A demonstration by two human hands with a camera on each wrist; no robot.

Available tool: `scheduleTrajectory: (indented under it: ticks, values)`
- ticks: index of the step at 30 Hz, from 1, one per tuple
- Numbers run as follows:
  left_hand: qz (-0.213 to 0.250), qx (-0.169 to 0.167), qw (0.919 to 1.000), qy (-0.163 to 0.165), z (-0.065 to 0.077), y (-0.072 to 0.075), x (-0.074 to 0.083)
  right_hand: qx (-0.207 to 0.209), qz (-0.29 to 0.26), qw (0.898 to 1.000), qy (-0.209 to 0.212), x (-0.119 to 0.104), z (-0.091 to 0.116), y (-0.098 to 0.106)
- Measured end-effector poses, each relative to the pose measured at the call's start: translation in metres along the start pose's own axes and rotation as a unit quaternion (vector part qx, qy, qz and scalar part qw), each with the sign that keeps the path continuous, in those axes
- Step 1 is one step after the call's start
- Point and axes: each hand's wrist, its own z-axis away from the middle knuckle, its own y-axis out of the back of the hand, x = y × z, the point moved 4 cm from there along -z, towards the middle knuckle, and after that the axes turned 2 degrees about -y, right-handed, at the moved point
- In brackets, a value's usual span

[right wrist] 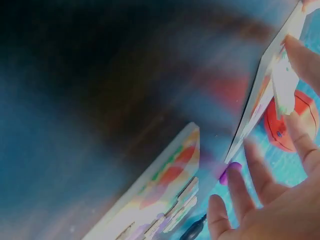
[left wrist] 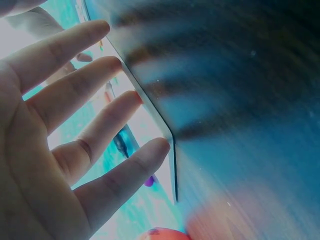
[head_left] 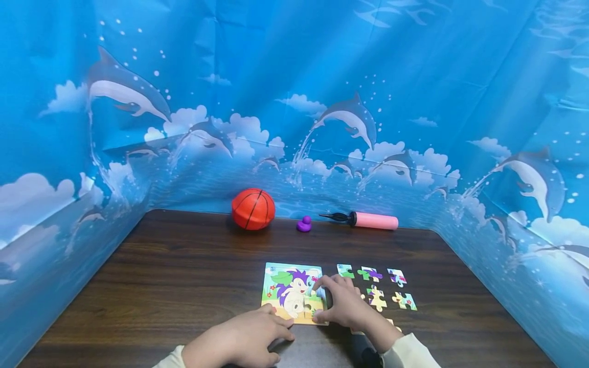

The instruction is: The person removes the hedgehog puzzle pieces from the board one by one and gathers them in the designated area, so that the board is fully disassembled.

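Note:
A puzzle board (head_left: 285, 287) with a purple-haired cartoon hedgehog picture lies on the dark table. My left hand (head_left: 246, 335) is at its near left edge. In the left wrist view, the fingers (left wrist: 75, 90) are spread and fairly straight, with the tips at the board's edge. Over the board's right side, my right hand (head_left: 342, 301) pinches a jigsaw piece (right wrist: 284, 87) between thumb and forefinger. That piece is tilted up from the board in the right wrist view. The other right-hand fingers (right wrist: 257, 165) hold nothing.
Several loose jigsaw pieces (head_left: 377, 298) lie right of the board, some partly hidden by my right hand and forearm. At the back stand a red basketball (head_left: 253, 209), a purple rubber duck (head_left: 304, 224) and a pink hand pump (head_left: 375, 220). A blue dolphin-print curtain (head_left: 285, 128) surrounds the table (head_left: 184, 266).

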Motion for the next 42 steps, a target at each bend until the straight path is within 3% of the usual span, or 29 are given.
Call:
scheduleTrajectory:
  ticks: [5,9,13,16,19,25,31,42]
  values:
    - [0.018,-0.011,0.9997,0.011,0.000,0.001,-0.001,0.006,-0.042,0.999,0.011,-0.001,0.000,0.002]
    - [0.022,-0.012,0.9996,0.014,0.000,0.000,-0.002,-0.006,-0.133,0.991,0.013,0.003,0.003,0.004]
    - [0.017,-0.007,0.9998,0.007,0.000,-0.001,-0.002,-0.010,-0.238,0.971,-0.010,0.015,0.015,0.015]
    - [0.015,-0.005,0.9999,0.007,0.000,-0.001,-0.001,-0.004,-0.304,0.951,-0.058,0.036,0.030,0.028]
    - [0.019,-0.009,0.9997,0.015,0.001,0.001,-0.001,0.030,-0.332,0.936,-0.116,0.065,0.048,0.042]
    - [0.029,-0.016,0.9990,0.028,0.004,0.003,-0.003,0.121,-0.297,0.919,-0.230,0.127,0.081,0.066]
    - [0.037,-0.019,0.9986,0.034,0.005,0.001,-0.006,0.118,-0.282,0.910,-0.281,0.168,0.099,0.071]
    - [0.033,-0.014,0.9991,0.024,0.004,-0.001,-0.005,0.092,-0.227,0.925,-0.291,0.183,0.108,0.072]
